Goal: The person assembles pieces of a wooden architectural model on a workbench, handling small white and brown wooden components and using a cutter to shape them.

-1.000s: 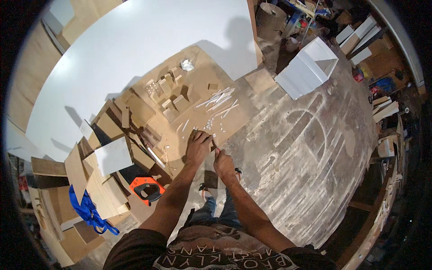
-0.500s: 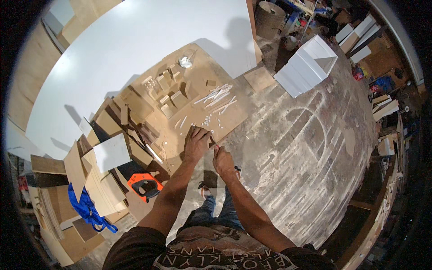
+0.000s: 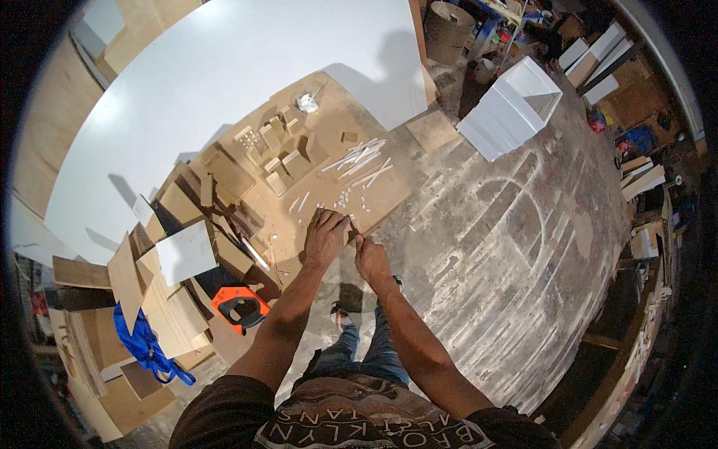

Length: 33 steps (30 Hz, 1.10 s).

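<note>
My right hand (image 3: pixel 371 260) is gripping a slim, likely stiff tool (image 3: pixel 354 230) — best by its near end — left hand's (image 3: pixel 325 233) grip unclear.

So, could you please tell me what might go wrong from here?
The right hand seems to grip a thin dark item close to the left hand, so a slip might hurt that hand. The small white pieces lie loose just beyond the left hand and could get knocked away.
</note>
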Motion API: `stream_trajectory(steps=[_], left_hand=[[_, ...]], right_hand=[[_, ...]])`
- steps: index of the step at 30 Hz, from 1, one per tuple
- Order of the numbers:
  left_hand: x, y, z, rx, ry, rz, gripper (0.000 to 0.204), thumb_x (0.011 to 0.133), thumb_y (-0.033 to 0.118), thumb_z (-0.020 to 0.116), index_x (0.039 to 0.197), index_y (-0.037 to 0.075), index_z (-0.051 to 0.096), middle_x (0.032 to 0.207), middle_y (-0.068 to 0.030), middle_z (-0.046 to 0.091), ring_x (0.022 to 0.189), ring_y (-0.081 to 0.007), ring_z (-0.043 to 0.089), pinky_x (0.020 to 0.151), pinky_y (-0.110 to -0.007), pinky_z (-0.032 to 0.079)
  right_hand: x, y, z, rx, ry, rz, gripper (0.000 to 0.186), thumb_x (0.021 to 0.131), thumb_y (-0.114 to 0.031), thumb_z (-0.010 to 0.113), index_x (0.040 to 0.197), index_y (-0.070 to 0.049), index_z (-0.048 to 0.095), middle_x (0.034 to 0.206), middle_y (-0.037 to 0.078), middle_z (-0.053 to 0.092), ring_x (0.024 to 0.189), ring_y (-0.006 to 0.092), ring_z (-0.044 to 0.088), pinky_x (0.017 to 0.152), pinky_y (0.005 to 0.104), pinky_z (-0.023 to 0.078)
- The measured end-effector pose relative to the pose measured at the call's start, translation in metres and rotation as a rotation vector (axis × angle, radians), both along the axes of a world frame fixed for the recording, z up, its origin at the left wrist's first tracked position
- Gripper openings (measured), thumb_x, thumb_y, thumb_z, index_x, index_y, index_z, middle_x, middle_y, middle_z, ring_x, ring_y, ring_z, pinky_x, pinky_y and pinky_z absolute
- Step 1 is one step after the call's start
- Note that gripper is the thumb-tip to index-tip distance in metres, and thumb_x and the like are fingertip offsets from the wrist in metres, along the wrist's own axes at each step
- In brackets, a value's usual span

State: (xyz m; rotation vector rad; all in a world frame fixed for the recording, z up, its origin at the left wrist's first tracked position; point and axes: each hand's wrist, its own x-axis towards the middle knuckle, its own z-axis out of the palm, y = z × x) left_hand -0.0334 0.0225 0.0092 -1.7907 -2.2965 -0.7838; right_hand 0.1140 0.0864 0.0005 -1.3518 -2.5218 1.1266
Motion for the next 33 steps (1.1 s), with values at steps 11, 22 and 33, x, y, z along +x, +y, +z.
stream_trajectory(steps=[11,22,33], left_hand=[[-0.003,0.0,-0.005,-0.013,0.008,-0.01,0.029,0.077,0.017,0.071,0.104,0.005,0.075,0.103,-0.0045,0.066,0.107,-0.0238,0.059,0.107,-0.042,0.043],[-0.002,0.0,-0.005,0.005,-0.044,0.016,0.025,0.078,0.012,0.068,0.1,0.004,0.075,0.106,-0.0041,0.067,0.112,-0.0232,0.059,0.107,-0.043,0.044],[-0.003,0.001,0.002,0.009,-0.073,-0.028,0.03,0.074,0.015,0.072,0.102,0.005,0.074,0.108,-0.005,0.067,0.112,-0.0253,0.059,0.104,-0.043,0.045]], right_hand=[[0.002,0.006,0.001,-0.01,-0.046,0.042,0.048,0.108,-0.042,0.036,0.116,-0.001,0.061,0.09,0.034,0.068,0.09,0.0532,0.067,0.083,0.0615,0.053],[-0.002,0.013,0.014,-0.053,-0.102,0.083,0.052,0.108,-0.039,0.036,0.113,0.007,0.059,0.092,0.036,0.068,0.093,0.0535,0.067,0.085,0.0603,0.053],[-0.014,0.018,0.016,-0.096,-0.145,0.092,0.055,0.108,-0.043,0.034,0.116,0.006,0.059,0.098,0.036,0.067,0.098,0.0536,0.065,0.089,0.06,0.051]])
